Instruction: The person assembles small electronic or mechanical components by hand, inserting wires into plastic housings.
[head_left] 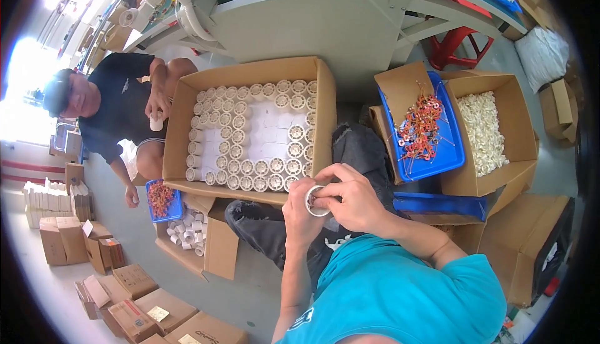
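Cup (320,211), white and round, is at the centre of the frame, just off the carton's near edge. The left hand (298,214) is clamped round its side; the right hand (354,199) is close against it, fingertips at the open mouth, and I can't tell whether they grip anything. Above left, the carton (325,109) holds rows of similar pieces (247,168). Upper right, a blue tray (452,150) bears orange-red wires (420,122). At left, a co-worker (125,97) holds another white piece (156,123).
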Motion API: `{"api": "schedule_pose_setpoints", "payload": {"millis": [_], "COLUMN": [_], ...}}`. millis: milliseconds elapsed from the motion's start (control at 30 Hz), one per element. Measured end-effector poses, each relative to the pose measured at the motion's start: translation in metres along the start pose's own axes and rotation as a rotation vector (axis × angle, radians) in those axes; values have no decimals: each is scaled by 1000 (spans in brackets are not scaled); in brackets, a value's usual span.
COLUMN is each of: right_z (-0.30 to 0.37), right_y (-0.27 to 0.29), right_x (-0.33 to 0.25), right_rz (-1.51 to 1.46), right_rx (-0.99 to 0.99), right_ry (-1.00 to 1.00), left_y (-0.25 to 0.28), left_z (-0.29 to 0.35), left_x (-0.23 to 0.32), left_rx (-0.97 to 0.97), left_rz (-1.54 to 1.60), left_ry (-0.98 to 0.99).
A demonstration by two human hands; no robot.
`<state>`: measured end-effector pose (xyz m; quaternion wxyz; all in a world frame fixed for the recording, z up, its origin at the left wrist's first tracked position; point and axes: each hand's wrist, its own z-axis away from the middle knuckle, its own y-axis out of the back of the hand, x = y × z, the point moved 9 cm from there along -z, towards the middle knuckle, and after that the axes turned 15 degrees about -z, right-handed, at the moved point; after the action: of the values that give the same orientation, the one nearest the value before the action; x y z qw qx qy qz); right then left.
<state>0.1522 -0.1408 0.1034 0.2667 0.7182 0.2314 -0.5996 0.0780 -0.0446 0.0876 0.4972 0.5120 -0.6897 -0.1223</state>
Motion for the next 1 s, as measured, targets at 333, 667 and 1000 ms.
{"api": "schedule_pose_setpoints", "payload": {"millis": [333, 667, 1000], "right_z": [6, 0, -15], "right_y": [1, 12, 22], "right_x": [-12, 4, 24], "right_rz": [105, -42, -95], "right_rx": [93, 107, 71], "right_ry": [101, 63, -55], "left_y": [-3, -7, -29], "left_z": [1, -8, -29], "left_x": [3, 12, 8], "left_rx": [9, 39, -113], "left_rz": [-6, -104, -47], "left_ry": [-36, -119, -127]}}
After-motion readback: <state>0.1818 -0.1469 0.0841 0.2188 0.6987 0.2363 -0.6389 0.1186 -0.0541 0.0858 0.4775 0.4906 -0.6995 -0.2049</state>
